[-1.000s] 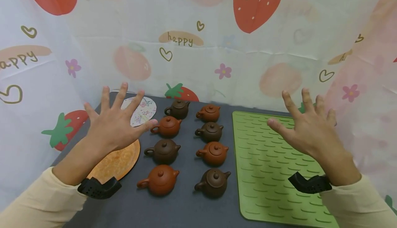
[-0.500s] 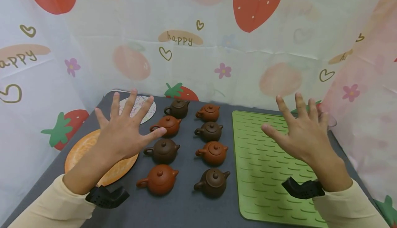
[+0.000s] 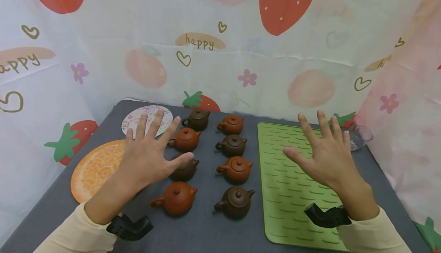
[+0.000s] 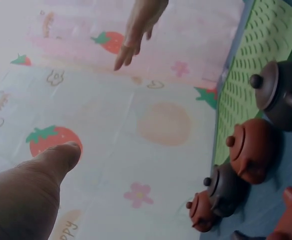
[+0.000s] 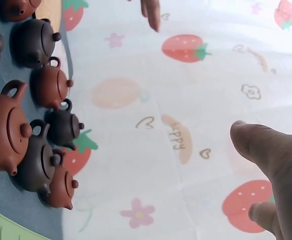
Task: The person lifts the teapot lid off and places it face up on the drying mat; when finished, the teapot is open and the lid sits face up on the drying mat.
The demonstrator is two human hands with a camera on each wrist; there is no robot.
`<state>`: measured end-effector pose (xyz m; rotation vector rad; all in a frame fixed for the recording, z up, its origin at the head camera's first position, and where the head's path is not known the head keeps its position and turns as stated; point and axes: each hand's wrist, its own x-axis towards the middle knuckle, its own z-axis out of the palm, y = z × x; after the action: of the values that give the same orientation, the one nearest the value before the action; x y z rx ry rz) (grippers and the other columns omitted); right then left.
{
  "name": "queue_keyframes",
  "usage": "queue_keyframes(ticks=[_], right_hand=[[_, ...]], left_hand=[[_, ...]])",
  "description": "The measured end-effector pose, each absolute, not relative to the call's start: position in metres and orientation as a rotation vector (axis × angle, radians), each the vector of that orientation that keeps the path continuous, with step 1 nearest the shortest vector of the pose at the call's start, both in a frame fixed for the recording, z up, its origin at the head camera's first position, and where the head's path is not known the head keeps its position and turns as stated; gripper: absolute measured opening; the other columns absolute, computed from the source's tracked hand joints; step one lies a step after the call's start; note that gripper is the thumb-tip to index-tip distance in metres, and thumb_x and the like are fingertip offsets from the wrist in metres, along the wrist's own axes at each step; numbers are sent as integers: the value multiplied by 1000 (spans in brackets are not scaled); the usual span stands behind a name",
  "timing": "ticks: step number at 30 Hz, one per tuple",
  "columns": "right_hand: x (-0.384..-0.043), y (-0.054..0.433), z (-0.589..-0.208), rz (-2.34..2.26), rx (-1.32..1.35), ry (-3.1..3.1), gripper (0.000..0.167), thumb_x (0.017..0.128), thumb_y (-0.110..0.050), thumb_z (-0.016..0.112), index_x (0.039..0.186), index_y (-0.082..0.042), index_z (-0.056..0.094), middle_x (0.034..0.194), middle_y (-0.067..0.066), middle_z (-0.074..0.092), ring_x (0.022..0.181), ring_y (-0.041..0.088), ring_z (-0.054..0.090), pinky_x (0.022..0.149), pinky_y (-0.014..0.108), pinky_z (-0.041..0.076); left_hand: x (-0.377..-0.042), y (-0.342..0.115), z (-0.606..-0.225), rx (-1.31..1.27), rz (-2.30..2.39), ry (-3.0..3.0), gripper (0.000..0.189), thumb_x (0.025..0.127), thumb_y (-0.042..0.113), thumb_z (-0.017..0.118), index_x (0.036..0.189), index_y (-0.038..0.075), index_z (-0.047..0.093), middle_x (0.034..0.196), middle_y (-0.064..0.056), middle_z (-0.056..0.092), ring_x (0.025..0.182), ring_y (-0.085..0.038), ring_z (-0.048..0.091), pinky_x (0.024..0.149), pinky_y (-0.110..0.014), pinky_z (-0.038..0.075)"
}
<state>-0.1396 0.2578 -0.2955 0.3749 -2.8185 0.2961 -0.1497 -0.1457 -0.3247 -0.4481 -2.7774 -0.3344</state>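
Observation:
In the head view my left hand (image 3: 148,159) hangs with fingers spread, holding nothing, above the left column of teapots. It overlaps a dark brown teapot (image 3: 184,170) and partly hides it. My right hand (image 3: 325,157), also spread and holding nothing, is over the green ridged mat (image 3: 293,207). Between the hands stand two columns of small clay teapots, dark brown and reddish alternating. Nearest are a reddish teapot (image 3: 177,198) and a dark brown teapot (image 3: 237,202). In the right wrist view the thumb (image 5: 256,142) shows apart from the teapots.
A round orange-patterned mat (image 3: 94,168) lies at the left, partly under the forearm. Behind it is a round floral mat (image 3: 132,121). A clear glass vessel (image 3: 360,136) stands at the back right. Strawberry-printed curtains (image 3: 213,65) enclose the dark grey table (image 3: 203,234).
Both hands have moved inward and lower in the head view, the left to the right and the right to the left. Fingers stay spread. The teapots have not moved.

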Motion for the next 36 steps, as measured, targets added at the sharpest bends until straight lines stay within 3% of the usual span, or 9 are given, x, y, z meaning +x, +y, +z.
queue_keyframes(ticks=[6, 13, 26, 36], right_hand=[[-137, 256, -304, 376, 445, -2789, 85, 90, -58, 58, 156, -24, 17, 159, 18, 1, 140, 48, -2, 98, 75, 2], [-134, 256, -317, 458, 571, -2726, 86, 88, -55, 62, 156, -21, 21, 158, 20, 7, 140, 49, 4, 101, 71, 5], [-133, 253, -341, 676, 724, -2670, 85, 87, -44, 69, 155, -21, 23, 159, 13, 13, 141, 44, 7, 96, 74, 12], [-133, 249, -355, 776, 837, -2586, 84, 86, -40, 73, 154, -18, 29, 155, 12, 25, 138, 44, 19, 97, 69, 20]], left_hand=[[-145, -140, -334, -459, -341, -2760, 95, 80, 82, 44, 154, 26, 28, 159, -15, 12, 138, -52, 12, 97, -74, 15], [-140, -131, -344, -547, -417, -2688, 91, 81, 72, 57, 152, 20, 35, 157, -18, 18, 137, -50, 17, 98, -70, 21], [-132, -113, -369, -679, -590, -2603, 91, 80, 68, 63, 150, 16, 38, 157, -16, 17, 139, -46, 19, 101, -65, 25], [-126, -98, -388, -735, -789, -2572, 90, 79, 63, 68, 149, 13, 40, 156, -15, 21, 141, -39, 18, 100, -64, 30]])
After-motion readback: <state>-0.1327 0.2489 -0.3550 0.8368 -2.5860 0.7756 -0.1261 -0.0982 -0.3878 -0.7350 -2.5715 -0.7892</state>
